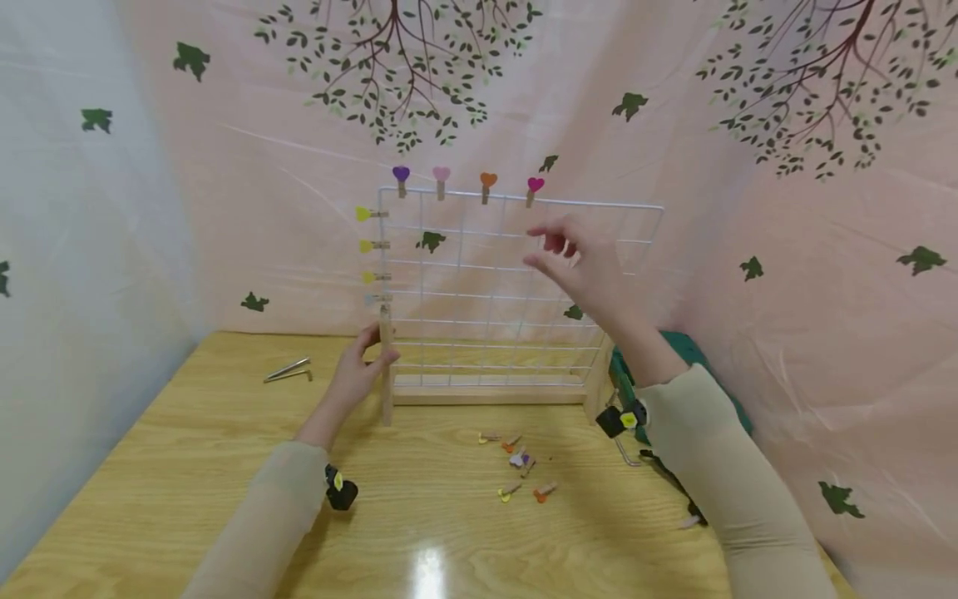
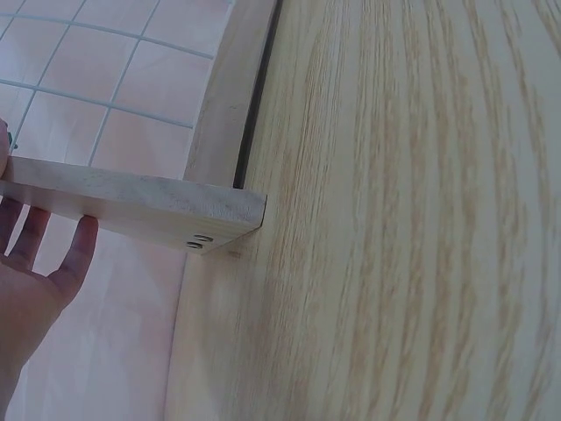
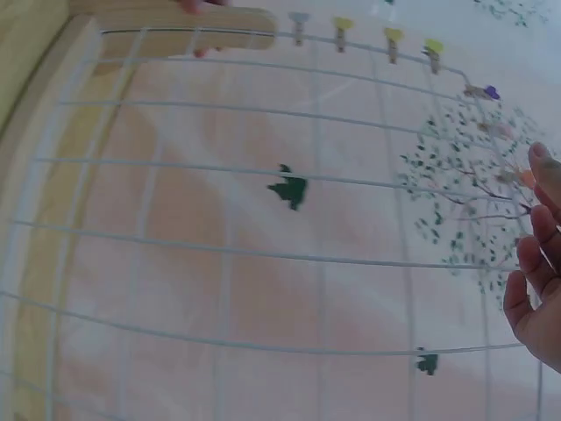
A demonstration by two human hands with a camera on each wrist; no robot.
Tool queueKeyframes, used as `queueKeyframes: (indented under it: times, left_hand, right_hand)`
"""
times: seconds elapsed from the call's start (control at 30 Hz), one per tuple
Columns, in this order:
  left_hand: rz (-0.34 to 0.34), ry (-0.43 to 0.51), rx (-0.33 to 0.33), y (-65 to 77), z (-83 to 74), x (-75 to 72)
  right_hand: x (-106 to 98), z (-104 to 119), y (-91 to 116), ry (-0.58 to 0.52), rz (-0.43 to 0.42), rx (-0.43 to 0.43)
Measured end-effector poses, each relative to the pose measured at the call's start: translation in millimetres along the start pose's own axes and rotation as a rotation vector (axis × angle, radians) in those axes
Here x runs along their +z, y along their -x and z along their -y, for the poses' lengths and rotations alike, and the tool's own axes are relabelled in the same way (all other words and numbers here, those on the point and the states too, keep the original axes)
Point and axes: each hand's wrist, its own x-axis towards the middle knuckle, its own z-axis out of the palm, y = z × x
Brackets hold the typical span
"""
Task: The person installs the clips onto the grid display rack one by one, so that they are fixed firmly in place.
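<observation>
A white wire grid panel [image 3: 317, 260] stands before pale pink leaf-printed fabric [image 3: 272, 303]. At 11 o'clock, the left grip [image 3: 197, 5], a bare hand, shows at both edges of a pale wooden post [image 3: 238, 17]. Heart-topped wooden clips [image 3: 342, 37] edge the grid: a greyish clip [image 3: 299, 21] at 12, three yellow clips [image 3: 393, 35] at 1, a purple clip [image 3: 490, 92] at 2. At 3, the right grip [image 3: 542, 267], a bare hand, overlaps an orange clip [image 3: 525, 178].

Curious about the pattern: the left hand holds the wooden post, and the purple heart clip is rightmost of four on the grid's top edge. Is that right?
Not quite: the head view shows the purple heart clip leftmost; the dark pink one is rightmost. The rest stands.
</observation>
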Motion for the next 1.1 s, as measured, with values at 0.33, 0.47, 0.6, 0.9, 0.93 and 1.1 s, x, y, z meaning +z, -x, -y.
queueKeyframes:
  times: [0.33,0.47,0.6,0.9,0.93,1.1]
  left_hand:
    - [0.010,-0.005,-0.012,1.8,0.4,0.4]
    - [0.008,0.001,-0.008,1.2,-0.8,0.9]
    - [0.005,0.007,-0.007,0.9,-1.1,1.1]
    - [0.005,0.001,-0.023,1.1,-2.3,1.1]
    - [0.005,0.002,-0.023,1.2,-2.4,1.1]
    - [-0.005,0.008,-0.012,1.1,-1.9,1.0]
  right_hand:
    - [77,-45,105,0.019,0.377,0.099]
    - [107,-62,142,-0.020,0.495,0.118]
    - [128,-73,164,-0.084,0.637,0.164]
    - [148,-84,177,-0.139,0.777,0.196]
    - [149,-84,177,-0.142,0.779,0.200]
    - [150,-84,175,-0.154,0.789,0.235]
